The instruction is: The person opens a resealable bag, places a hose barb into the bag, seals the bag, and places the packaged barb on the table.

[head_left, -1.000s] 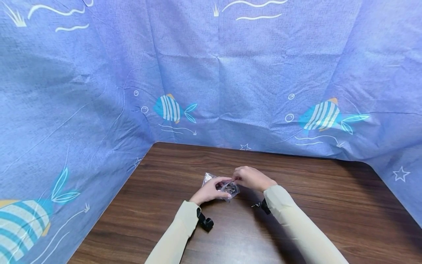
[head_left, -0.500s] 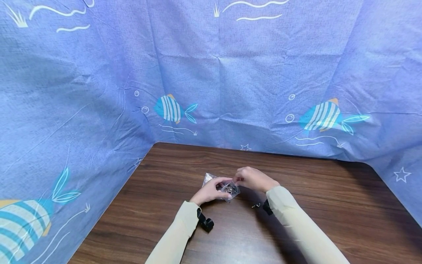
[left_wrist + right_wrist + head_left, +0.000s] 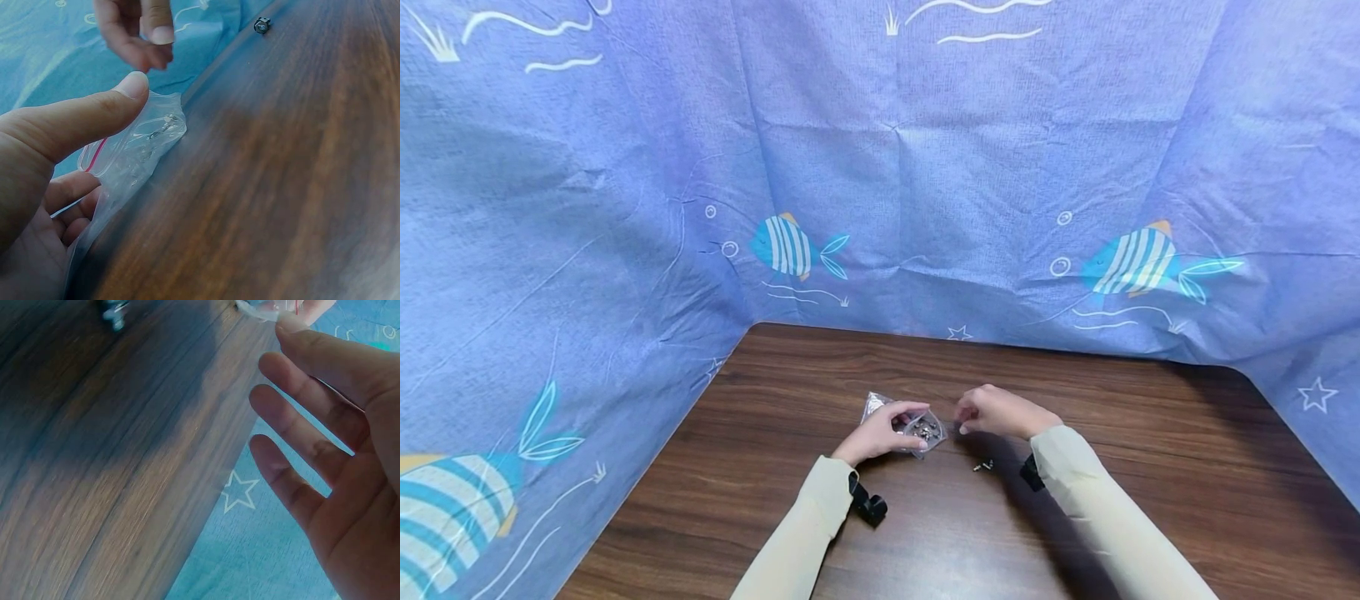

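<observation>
A clear zip bag with small metal screws in it lies low over the table. My left hand holds the bag between thumb and curled fingers; a red seal line shows on the plastic in the left wrist view. Beyond the knuckles, more clear plastic sticks out. My right hand hovers just right of the bag, its fingers loosely bent and apart from the thumb, with nothing visible between them. Several loose screws lie on the wood below the right hand.
The dark wood-grain table spreads around both hands. Blue cloth with fish and stars hangs behind the far edge and along the left side. A black wrist camera sits on the left wrist, near the tabletop.
My right hand has drawn away from the bag's edge to the right and slightly nearer, its fingertips now apart from the plastic. The left hand and bag have stayed in place.
</observation>
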A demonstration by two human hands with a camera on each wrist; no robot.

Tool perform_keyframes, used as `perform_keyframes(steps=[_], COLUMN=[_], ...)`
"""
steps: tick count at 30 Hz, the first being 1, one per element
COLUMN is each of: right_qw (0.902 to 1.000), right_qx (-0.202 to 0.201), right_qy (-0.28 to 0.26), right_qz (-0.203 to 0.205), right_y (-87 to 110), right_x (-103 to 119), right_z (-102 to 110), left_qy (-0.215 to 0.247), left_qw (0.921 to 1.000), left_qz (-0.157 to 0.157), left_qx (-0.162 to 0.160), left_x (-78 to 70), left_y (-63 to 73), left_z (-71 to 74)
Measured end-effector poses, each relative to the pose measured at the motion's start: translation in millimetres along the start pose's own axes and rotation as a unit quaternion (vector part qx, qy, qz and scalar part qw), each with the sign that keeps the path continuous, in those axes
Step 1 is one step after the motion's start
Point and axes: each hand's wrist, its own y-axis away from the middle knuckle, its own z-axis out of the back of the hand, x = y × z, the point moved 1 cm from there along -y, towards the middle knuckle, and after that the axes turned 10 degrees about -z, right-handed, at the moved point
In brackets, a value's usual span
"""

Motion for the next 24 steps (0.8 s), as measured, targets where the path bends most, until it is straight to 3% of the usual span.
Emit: perform_keyframes(steps=[14,24], right_qw=[0.9954,0.994], right_qx=[0.076,0.092], right_qy=[-0.031,-0.029], right_qz=[-0.049,-0.052], right_y=[20.3,27.2], right_x=[-11.5,-8.3], right_z=[-2.1,-8.4], left_qy=[0.004,0.001], left_qw=[1.0,0.9999], left_qz=[0.008,0.011], left_qx=[0.001,0.001], left_x=[1.1,-0.2], left_y=[1.1,0.7], left_z=[-0.5,-0.5])
